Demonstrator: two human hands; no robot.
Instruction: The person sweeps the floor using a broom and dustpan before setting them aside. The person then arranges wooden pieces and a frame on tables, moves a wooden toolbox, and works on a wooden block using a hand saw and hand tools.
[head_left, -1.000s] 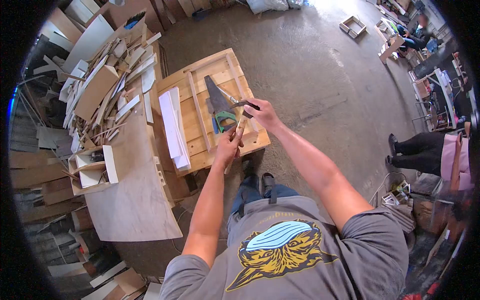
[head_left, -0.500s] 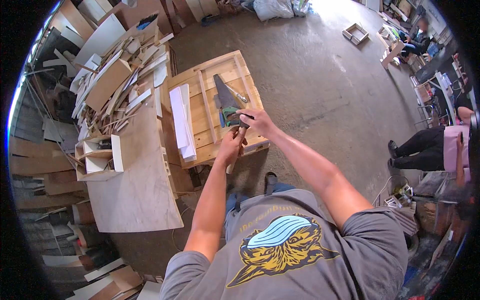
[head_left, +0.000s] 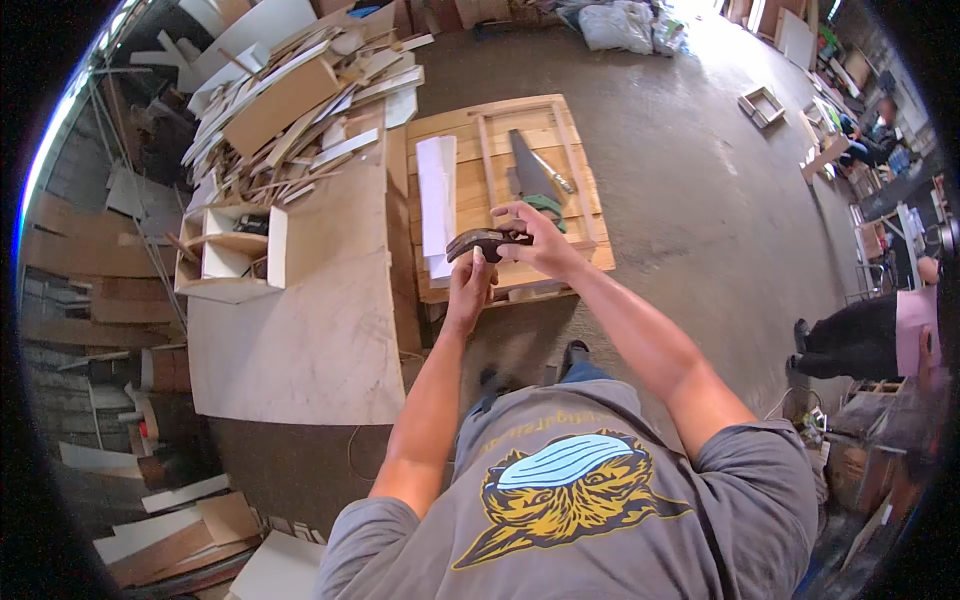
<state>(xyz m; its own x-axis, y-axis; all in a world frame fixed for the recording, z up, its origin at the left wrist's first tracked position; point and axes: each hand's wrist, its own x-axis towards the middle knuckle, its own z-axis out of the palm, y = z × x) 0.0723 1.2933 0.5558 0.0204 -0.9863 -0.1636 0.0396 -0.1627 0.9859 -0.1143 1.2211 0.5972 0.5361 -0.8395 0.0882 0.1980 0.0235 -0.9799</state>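
A dark hammer head [head_left: 487,242] is held between both hands above the near edge of the wooden table [head_left: 440,122]. My left hand [head_left: 470,286] is closed below it, with the thumb up against the head; the handle is mostly hidden. My right hand [head_left: 540,243] grips the head's right side, fingers bent round it. Just beyond my right hand lies a saw [head_left: 527,165] with a green handle, beside a slim metal tool [head_left: 553,173]. White strips [head_left: 436,195] lie on the table's left part.
Left of the table, a pale board [head_left: 300,345] bears a pile of wood scraps [head_left: 285,105] and a divided box [head_left: 235,258]. A small wooden frame [head_left: 762,107] lies on the floor. One person [head_left: 865,335] stands at right; another sits farther back.
The view has shifted, so the table appears farther right. The hammer head, earlier nearer the saw handle, is now turned sideways and clearly visible between both hands.
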